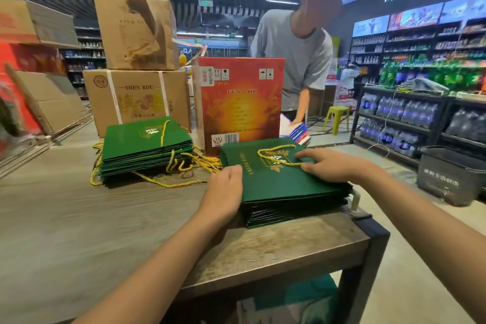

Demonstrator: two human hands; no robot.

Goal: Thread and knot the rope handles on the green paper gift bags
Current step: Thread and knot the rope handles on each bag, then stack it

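The green gift bag [276,179] tops the center-right stack, left hand [224,189] flat-fingered against its edge, right hand [331,166] pinching the gold rope handle [278,156].

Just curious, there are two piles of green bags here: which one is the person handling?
The right pile of green bags, near the table's corner. Both hands touch its top bag: left hand at the edge, right hand by the gold rope. The left pile lies untouched.
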